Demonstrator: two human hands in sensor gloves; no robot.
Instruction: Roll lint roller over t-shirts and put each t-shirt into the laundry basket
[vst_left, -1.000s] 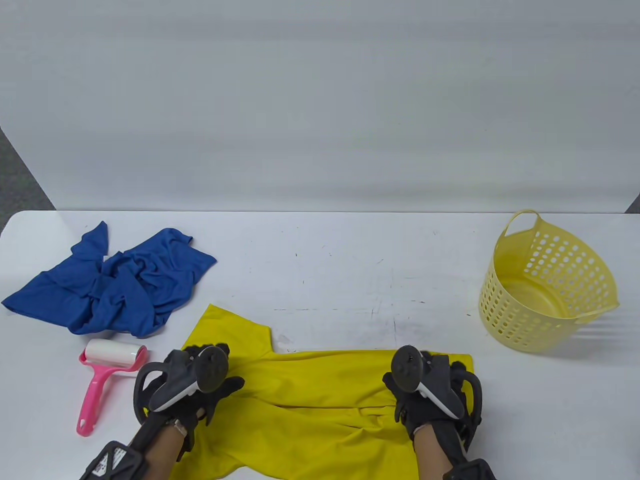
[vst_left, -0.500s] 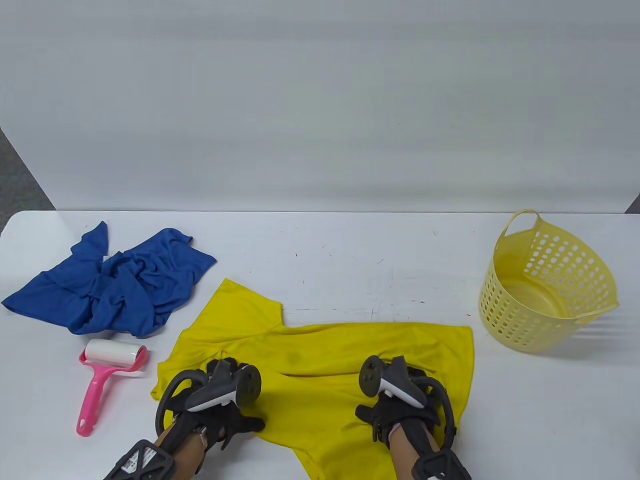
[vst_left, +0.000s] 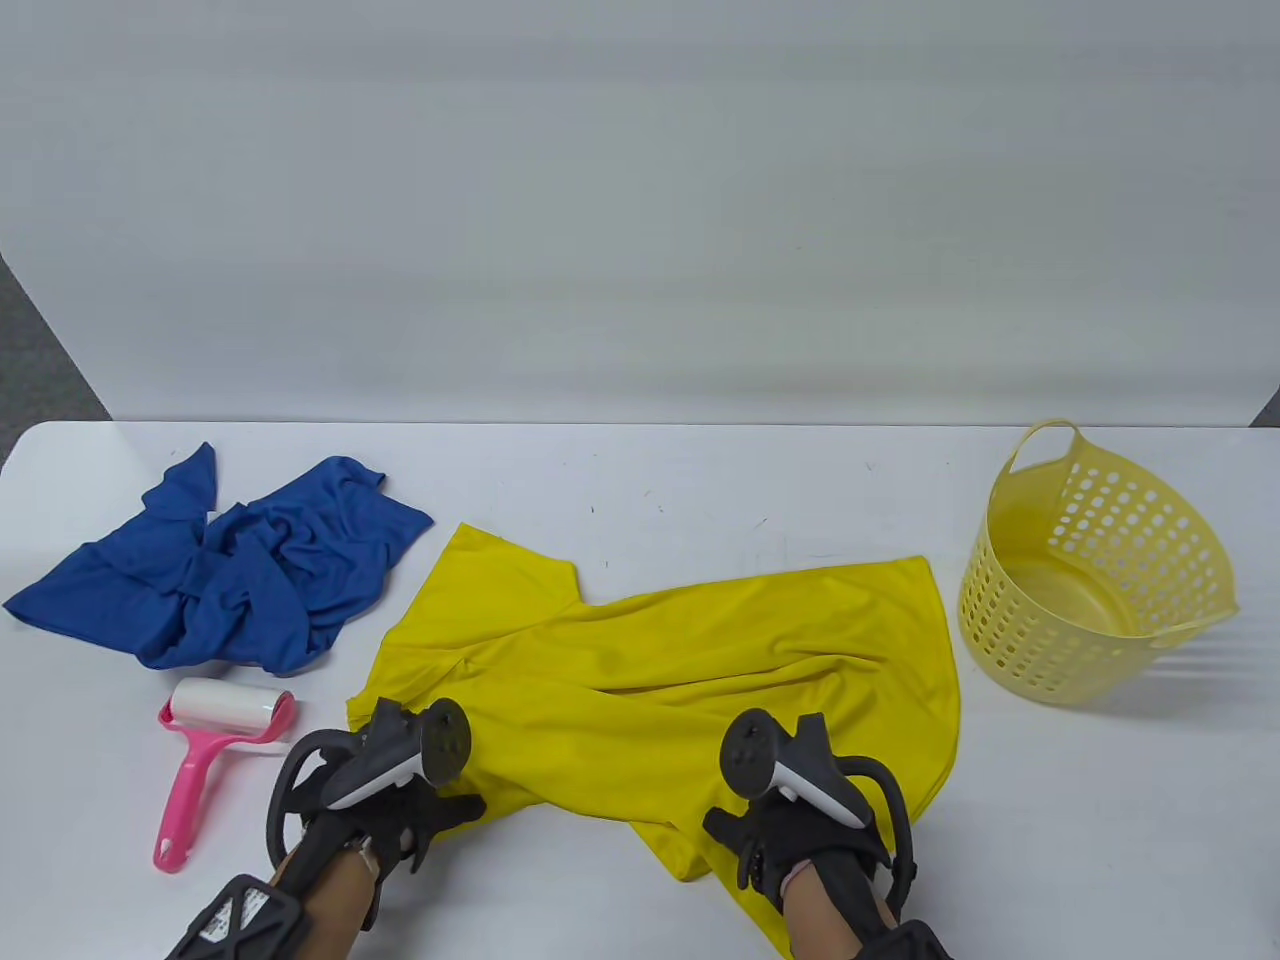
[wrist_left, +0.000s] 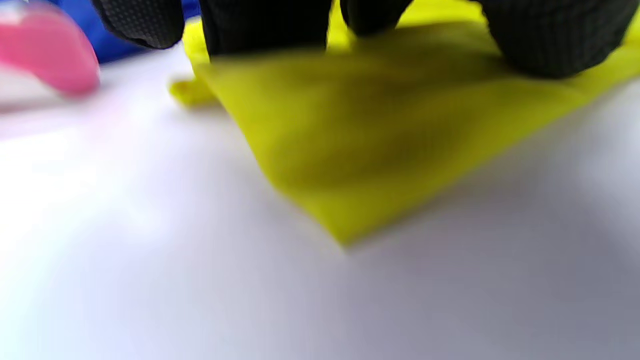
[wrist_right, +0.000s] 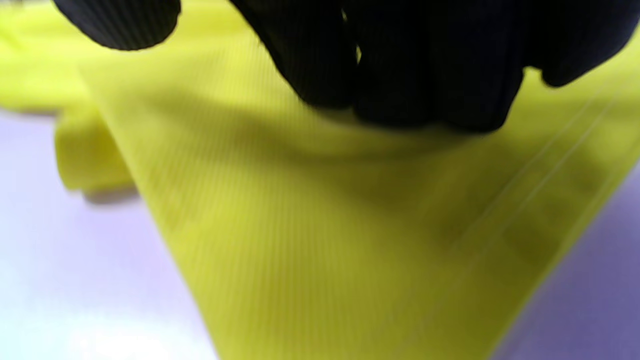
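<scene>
White desk (vst_left: 650, 480), scuffed with dark marks near the middle; pale grey backdrop behind; dark carpet at both far corners.

Yellow t-shirt (vst_left: 680, 660) spread in the near middle of the desk, creased, lower part cut off by the bottom edge. Blue t-shirt (vst_left: 230, 575) crumpled at far left. Pink lint roller (vst_left: 215, 760) lying flat just below it, untouched. Yellow laundry basket (vst_left: 1095, 570) at right, tilted, with no garment inside.

Left hand (vst_left: 415, 805) on the shirt's near left corner, right hand (vst_left: 790, 835) on its near right part. Fingers largely hidden under the trackers in the table view.

Left wrist view, blurred: fingertips (wrist_left: 265, 25) down on the yellow cloth; grip not determinable. Right wrist view, blurred: fingers (wrist_right: 410, 70) bunched, curled onto the fabric, gripping it. Hem stitching seen only there.
</scene>
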